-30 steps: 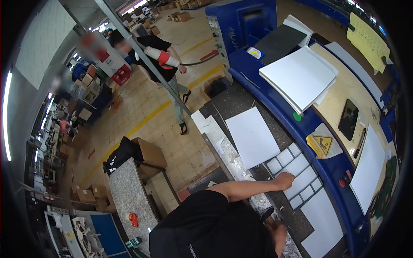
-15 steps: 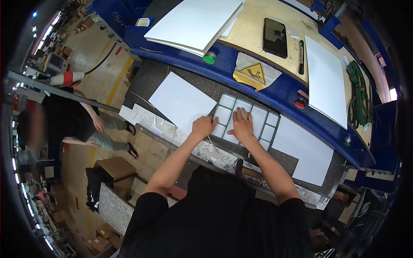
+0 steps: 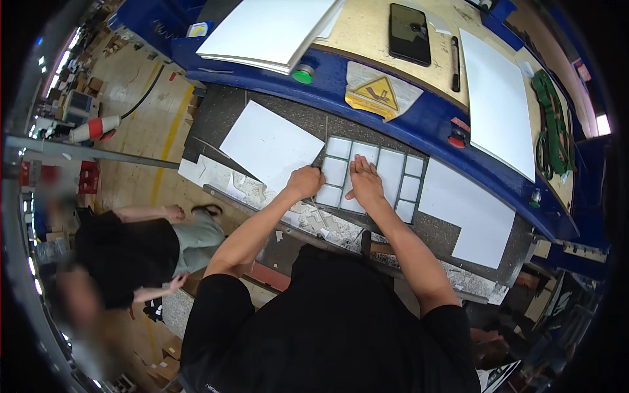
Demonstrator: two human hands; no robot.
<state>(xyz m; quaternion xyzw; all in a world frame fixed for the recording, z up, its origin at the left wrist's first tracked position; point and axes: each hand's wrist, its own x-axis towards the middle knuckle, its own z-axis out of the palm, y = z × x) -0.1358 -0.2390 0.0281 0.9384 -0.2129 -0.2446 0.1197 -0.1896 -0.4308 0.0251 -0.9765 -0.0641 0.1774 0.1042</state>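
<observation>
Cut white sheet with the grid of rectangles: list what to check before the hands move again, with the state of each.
1. Right hand lies flat on the cut white sheet: ok.
2. Left hand closed at the sheet's left edge: ok; whether it holds a tool: cannot tell.
3. Sheet lies flat on the dark work surface: ok.
4. Plain white sheet to the left lies apart from the grid: ok.
5. Near edge free of scraps: not ok, white offcuts lie there.

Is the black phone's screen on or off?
Off. The phone lies flat on the tan bench top, its screen plain dark.
</observation>
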